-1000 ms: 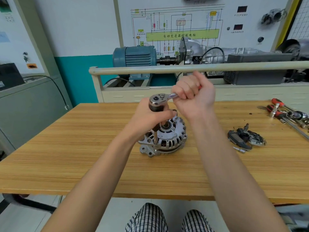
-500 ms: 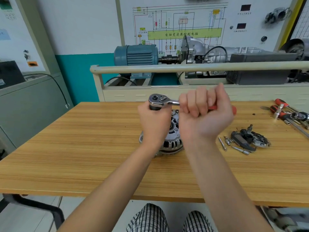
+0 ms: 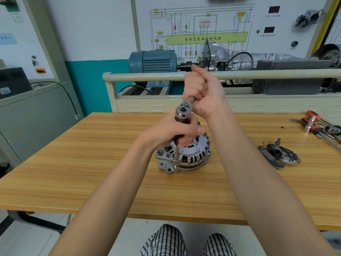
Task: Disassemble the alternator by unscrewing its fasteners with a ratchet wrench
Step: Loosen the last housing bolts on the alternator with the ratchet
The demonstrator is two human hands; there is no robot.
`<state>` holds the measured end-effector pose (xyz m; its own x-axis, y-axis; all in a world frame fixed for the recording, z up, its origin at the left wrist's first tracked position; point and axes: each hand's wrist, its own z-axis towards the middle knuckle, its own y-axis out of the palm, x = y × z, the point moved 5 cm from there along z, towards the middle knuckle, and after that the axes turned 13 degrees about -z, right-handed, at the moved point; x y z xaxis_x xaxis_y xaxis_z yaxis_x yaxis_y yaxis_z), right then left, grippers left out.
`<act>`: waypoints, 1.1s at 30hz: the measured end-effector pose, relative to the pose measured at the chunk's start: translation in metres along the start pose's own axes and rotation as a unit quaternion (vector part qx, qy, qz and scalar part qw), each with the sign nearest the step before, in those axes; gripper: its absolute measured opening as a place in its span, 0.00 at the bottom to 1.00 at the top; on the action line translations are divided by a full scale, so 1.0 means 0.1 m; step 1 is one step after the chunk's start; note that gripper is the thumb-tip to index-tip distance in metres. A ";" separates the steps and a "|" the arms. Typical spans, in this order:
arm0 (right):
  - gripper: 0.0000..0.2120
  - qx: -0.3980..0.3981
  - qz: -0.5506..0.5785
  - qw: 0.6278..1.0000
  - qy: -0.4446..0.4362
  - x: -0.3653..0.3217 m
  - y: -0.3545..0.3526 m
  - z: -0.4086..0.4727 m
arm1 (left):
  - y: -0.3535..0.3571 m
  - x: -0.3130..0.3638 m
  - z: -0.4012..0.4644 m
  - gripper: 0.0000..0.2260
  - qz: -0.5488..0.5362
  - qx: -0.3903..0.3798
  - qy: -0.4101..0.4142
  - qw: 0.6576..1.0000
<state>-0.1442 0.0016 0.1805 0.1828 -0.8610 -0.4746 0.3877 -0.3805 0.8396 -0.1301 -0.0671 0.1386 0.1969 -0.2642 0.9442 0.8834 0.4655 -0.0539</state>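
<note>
A silver alternator point(image 3: 191, 157) stands on the wooden table point(image 3: 92, 163), rear housing up. A ratchet wrench point(image 3: 183, 110) sits above it on a long socket extension point(image 3: 176, 153) that reaches down to a fastener at the housing's front left rim. My left hand point(image 3: 173, 132) grips the extension just under the ratchet head. My right hand point(image 3: 201, 93) is wrapped round the wrench handle, which points away from me and is hidden in the fist.
Removed alternator parts point(image 3: 278, 154) lie on the table to the right. Red-handled screwdrivers and sockets point(image 3: 321, 127) sit at the far right edge. A beige rail point(image 3: 147, 76) and a blue motor point(image 3: 153, 60) stand behind the table.
My right hand has swung the wrench handle from pointing right to pointing away from me. The left hand stays on the extension, and the alternator's front rim shows again.
</note>
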 end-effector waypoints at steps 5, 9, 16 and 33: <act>0.24 0.058 -0.039 0.987 -0.141 -0.05 -0.02 -0.20 | -0.02 -0.08 -0.04 0.16 -0.021 0.074 0.042 0.996; 0.26 0.103 -0.093 0.915 -0.380 0.09 0.03 -0.62 | -0.12 -0.06 -0.09 0.15 0.005 0.310 0.117 0.944; 0.24 0.048 -0.186 0.868 -0.457 0.26 0.11 -0.80 | -0.08 -0.08 -0.20 0.16 0.018 0.392 0.127 0.911; 0.26 0.108 -0.058 0.940 -0.317 -0.02 -0.03 -0.49 | -0.12 -0.01 -0.02 0.17 0.003 0.257 0.100 0.961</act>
<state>-0.1017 0.0208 0.1656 -0.4518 -0.8112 -0.3713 0.1670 -0.4858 0.8580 -0.1400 -0.0744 0.1374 0.3238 -0.3935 0.8604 0.5656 0.8095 0.1573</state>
